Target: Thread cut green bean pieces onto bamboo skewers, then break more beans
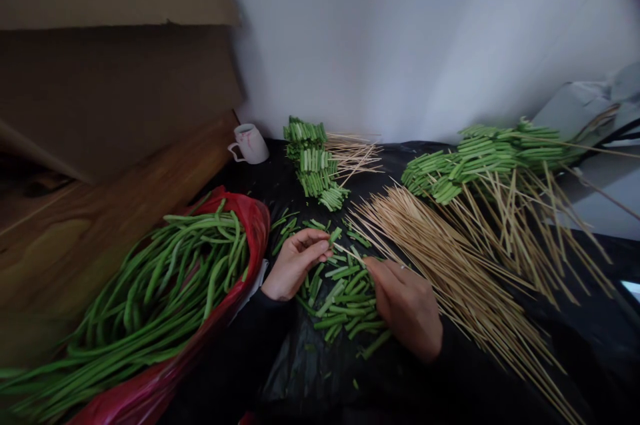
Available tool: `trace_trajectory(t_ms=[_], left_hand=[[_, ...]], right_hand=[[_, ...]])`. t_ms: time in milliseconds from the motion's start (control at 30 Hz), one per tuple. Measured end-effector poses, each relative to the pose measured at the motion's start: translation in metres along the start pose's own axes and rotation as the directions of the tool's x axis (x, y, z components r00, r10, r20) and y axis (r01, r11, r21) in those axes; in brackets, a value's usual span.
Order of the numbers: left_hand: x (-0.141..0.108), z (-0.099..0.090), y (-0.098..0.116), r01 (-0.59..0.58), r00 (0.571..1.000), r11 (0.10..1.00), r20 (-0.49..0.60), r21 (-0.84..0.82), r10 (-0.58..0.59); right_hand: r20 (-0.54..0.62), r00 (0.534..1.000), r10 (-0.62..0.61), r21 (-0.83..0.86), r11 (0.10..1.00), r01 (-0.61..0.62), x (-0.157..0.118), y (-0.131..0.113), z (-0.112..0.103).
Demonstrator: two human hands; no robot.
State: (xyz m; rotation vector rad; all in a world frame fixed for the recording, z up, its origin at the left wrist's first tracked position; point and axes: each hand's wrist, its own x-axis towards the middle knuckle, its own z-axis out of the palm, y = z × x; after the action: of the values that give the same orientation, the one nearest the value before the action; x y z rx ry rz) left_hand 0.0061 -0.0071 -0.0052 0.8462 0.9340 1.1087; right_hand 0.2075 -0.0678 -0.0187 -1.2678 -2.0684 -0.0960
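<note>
Red bag (259, 215) of long beans (150, 298): left of my left hand (295, 261). Skewer pile (445, 265): right of my right hand (407, 301). Right hand: curled round one skewer (351, 251). Left hand: pinching a cut piece (335, 235) at its tip.

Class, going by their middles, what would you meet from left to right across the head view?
Long beans, mug, left hand, right hand, right bunch of threaded beans.
</note>
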Motion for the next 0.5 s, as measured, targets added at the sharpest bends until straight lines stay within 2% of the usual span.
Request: trace_trajectory(t_ms=[333,500], left_hand=[[-0.0007,0.0008,-0.0031,0.085,0.996,0.993,0.013,-0.083,-0.085],[0.0001,-0.0002,-0.0043,0.086,0.996,0.993,0.026,-0.085,-0.084]], right_hand=[[-0.002,1.000,0.023,0.065,0.998,-0.023,-0.0019,-0.0045,0.0012],[0.003,1.000,0.019,0.068,0.998,-0.019,-0.0018,-0.0055,0.0002]])
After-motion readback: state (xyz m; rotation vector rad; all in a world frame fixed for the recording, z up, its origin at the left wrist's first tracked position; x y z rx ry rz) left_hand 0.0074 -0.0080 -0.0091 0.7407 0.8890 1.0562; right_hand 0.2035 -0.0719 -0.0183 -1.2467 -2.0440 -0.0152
